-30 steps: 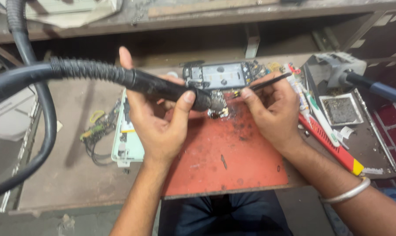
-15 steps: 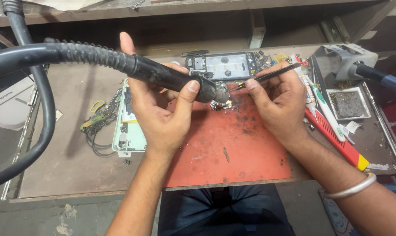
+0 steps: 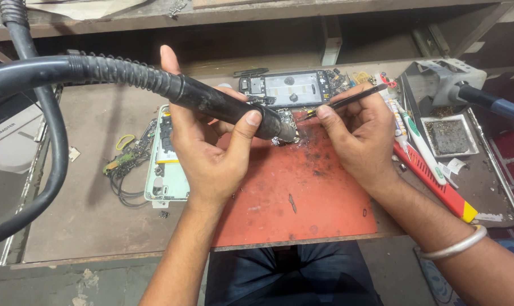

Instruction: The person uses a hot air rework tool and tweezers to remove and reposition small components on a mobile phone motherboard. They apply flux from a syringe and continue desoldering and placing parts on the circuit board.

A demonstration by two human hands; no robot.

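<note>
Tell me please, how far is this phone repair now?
Done: the phone lies open and a second opened phone waits beside the red mat. In hand: the left hand aims the hot-air nozzle at a small part; the right hand holds tweezers there. Left: both phones remain unassembled.

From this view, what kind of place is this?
Likely a phone repair bench. The left hand holds a hot-air wand and the right hand tweezers over a small board on a red mat, with an opened phone behind.
</note>
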